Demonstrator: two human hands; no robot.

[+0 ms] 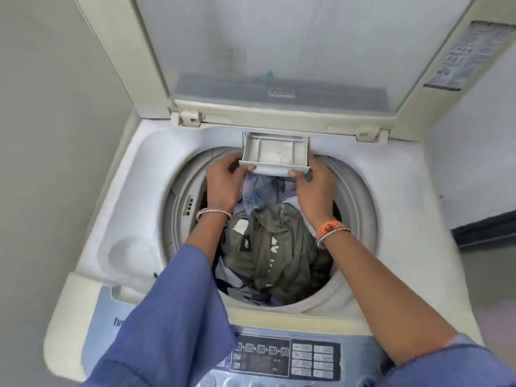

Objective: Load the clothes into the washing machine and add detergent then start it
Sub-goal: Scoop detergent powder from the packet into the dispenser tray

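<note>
A top-loading washing machine [396,219] stands below me with its lid [279,51] raised. Clothes fill the drum: an olive-grey garment [273,247] on top, blue and lilac fabric [262,188] behind it. A grey detergent drawer [275,155] is pulled out over the drum's far rim, with white powder in its tray. My left hand [223,182] grips the drawer's front left corner. My right hand [314,188] grips its front right corner, thumb on the front lip.
The control panel [287,358] with its buttons lies at the machine's near edge. A round recess [131,255] sits in the left top deck. Grey walls stand to the left and right. A dark skirting [485,230] runs low on the right.
</note>
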